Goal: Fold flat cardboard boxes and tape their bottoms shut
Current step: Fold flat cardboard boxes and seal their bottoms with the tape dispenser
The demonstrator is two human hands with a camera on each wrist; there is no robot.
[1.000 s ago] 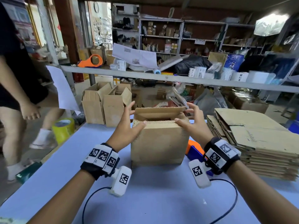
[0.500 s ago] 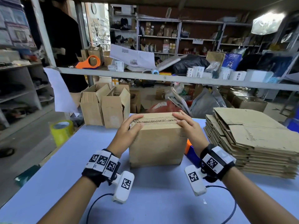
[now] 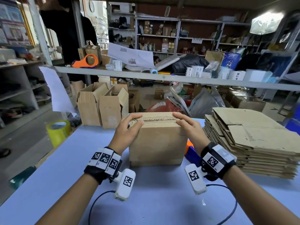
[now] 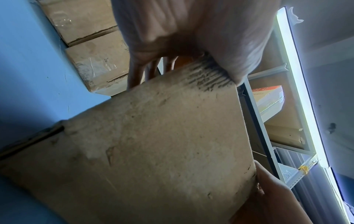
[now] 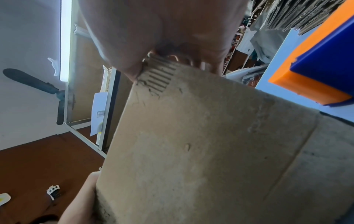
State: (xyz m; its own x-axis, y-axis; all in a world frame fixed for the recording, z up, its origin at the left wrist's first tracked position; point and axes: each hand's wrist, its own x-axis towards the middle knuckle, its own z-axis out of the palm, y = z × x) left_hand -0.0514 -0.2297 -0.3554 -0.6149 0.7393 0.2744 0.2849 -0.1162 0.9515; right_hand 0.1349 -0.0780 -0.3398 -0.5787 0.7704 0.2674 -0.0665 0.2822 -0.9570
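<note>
A brown cardboard box [image 3: 155,143] stands on the blue table [image 3: 65,168] with its top flaps folded down to a centre seam. My left hand [image 3: 128,129] lies over the top left corner and presses the flaps down, thumb at the near edge. At the top right corner my right hand [image 3: 190,127] does the same with its fingers laid flat. The left wrist view shows the box's front face [image 4: 162,144] under my left hand [image 4: 191,30]. The right wrist view shows the box [image 5: 201,144] below my right hand [image 5: 162,30].
A tall stack of flat cardboard [image 3: 251,138] fills the table's right side. An orange and blue tape dispenser [image 3: 190,151] lies behind the box's right corner. Two folded boxes [image 3: 102,106] stand at the back, a yellow tape roll [image 3: 58,131] at the left edge. A person [image 3: 69,30] stands behind the shelf.
The flaps, still standing up a second ago, are now folded flat under both hands. The person on the left has walked round behind the shelf.
</note>
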